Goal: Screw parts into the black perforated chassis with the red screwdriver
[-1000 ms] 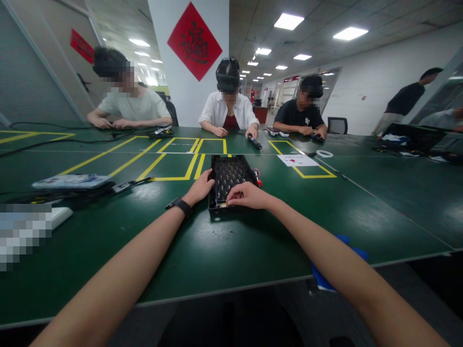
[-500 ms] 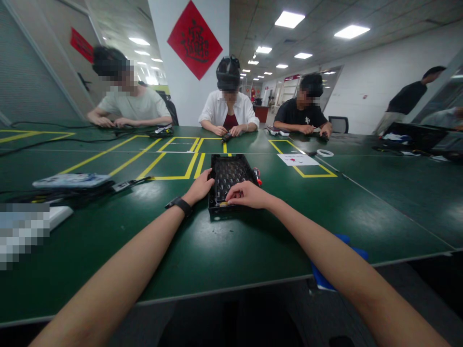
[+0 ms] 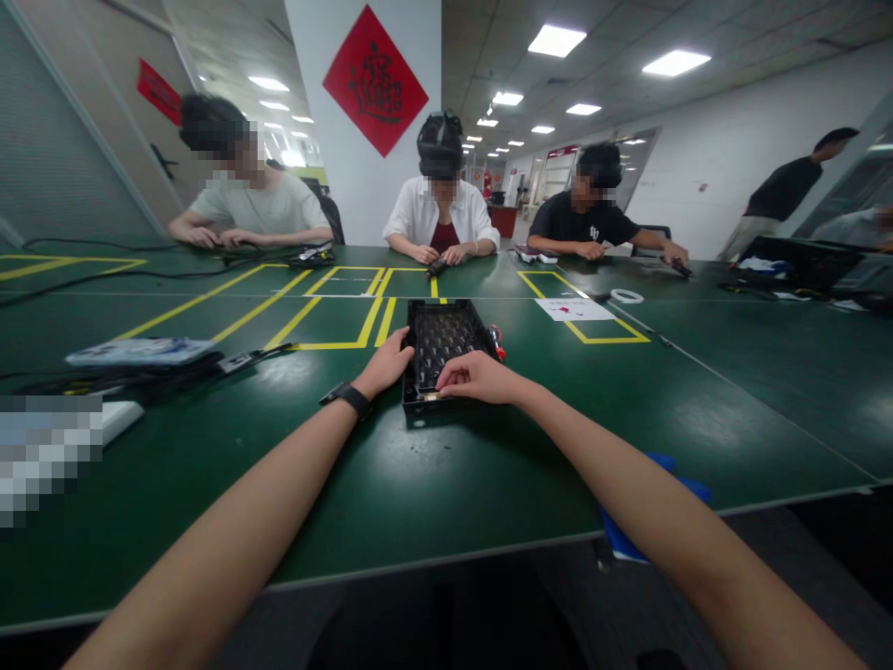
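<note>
A shallow black case (image 3: 453, 333) lies on the green table in front of me, its inside filled with rows of small dark and shiny parts. My left hand (image 3: 386, 364) grips its left side, thumb at the rim. Over the near right corner of the case, my right hand (image 3: 476, 377) has its fingers pinched together. Whatever is between those fingertips is hidden or too small to name. Just beside them, a small pale yellowish piece (image 3: 432, 396) shows at the near end of the case. Against the right side lies a red-and-black handled tool (image 3: 496, 341).
Yellow tape lines mark the green table (image 3: 335, 521). To the left are a flat light-blue box (image 3: 139, 351), cables (image 3: 241, 359) and a white object (image 3: 118, 423). A paper sheet (image 3: 575, 309) and white ring (image 3: 626, 296) lie right. Several people sit opposite; blue material (image 3: 620, 535) hangs at the near edge.
My hands stay almost in place, the right fingers shifting only slightly. Across the table, the person in black has stretched one arm out to the right with a dark object in hand.
</note>
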Demonstrator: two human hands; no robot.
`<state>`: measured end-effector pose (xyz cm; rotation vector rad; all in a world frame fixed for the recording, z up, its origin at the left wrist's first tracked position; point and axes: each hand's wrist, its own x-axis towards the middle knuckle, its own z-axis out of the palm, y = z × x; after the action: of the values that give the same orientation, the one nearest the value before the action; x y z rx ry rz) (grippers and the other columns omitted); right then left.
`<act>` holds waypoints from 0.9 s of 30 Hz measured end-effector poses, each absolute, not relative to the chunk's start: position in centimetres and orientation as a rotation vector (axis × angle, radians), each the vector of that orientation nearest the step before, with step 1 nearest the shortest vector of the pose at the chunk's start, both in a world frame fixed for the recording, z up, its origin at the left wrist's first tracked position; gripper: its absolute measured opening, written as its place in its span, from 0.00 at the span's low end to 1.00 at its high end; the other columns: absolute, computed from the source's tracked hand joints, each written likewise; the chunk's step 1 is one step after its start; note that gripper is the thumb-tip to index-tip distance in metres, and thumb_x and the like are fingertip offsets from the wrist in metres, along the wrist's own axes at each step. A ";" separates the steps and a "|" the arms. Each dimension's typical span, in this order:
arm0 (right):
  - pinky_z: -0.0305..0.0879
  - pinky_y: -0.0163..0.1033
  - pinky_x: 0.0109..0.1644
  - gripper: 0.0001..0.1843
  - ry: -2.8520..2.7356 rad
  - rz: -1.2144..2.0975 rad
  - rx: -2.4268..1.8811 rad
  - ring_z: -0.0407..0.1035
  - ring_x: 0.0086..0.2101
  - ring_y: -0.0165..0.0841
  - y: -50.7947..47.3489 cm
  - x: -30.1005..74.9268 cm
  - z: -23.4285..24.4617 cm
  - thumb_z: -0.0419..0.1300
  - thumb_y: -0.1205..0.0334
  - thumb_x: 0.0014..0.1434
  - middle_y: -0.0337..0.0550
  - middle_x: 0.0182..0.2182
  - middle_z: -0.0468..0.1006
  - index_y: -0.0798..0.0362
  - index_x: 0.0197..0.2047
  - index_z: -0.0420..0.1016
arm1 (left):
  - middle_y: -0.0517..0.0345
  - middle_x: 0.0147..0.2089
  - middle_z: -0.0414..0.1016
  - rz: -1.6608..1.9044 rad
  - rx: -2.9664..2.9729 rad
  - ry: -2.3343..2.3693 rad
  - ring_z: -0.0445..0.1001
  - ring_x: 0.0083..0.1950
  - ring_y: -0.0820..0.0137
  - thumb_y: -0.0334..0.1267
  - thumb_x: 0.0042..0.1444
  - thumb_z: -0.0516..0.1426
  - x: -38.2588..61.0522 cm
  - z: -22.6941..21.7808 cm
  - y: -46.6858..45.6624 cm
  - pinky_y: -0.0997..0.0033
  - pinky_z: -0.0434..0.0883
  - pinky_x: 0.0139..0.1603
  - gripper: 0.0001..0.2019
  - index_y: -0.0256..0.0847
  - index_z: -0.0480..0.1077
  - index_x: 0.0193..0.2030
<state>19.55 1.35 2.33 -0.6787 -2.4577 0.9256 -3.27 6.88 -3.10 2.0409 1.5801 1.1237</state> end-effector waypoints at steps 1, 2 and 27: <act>0.62 0.31 0.32 0.15 -2.457 0.932 -0.680 0.67 0.28 0.26 1.4 19.5 2.3 0.63 0.57 0.52 0.42 0.28 0.77 0.59 0.39 0.77 | 0.47 0.64 0.60 1.125 2.039 1.577 0.58 0.65 0.60 0.34 0.50 0.48 -3.3 -3.1 6.9 0.58 0.54 0.66 0.30 0.33 0.57 0.63; 0.62 0.31 0.32 0.15 -2.457 0.938 -0.679 0.67 0.28 0.26 1.4 19.5 2.3 0.62 0.57 0.52 0.42 0.28 0.77 0.59 0.39 0.77 | 0.47 0.64 0.60 1.127 2.041 1.574 0.58 0.65 0.60 0.34 0.50 0.48 -3.3 -3.1 6.9 0.58 0.54 0.66 0.30 0.33 0.57 0.63; 0.65 0.33 0.35 0.15 -2.416 0.980 -0.662 0.70 0.30 0.28 1.7 19.4 1.9 0.63 0.56 0.51 0.43 0.30 0.78 0.59 0.38 0.76 | 0.45 0.64 0.59 1.117 2.047 1.586 0.58 0.65 0.60 0.34 0.50 0.48 -3.3 -3.2 7.1 0.59 0.54 0.66 0.30 0.31 0.56 0.63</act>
<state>19.43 1.66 1.87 -0.6619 -2.4163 0.9804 -3.34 7.14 -3.23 2.0471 1.5858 1.1170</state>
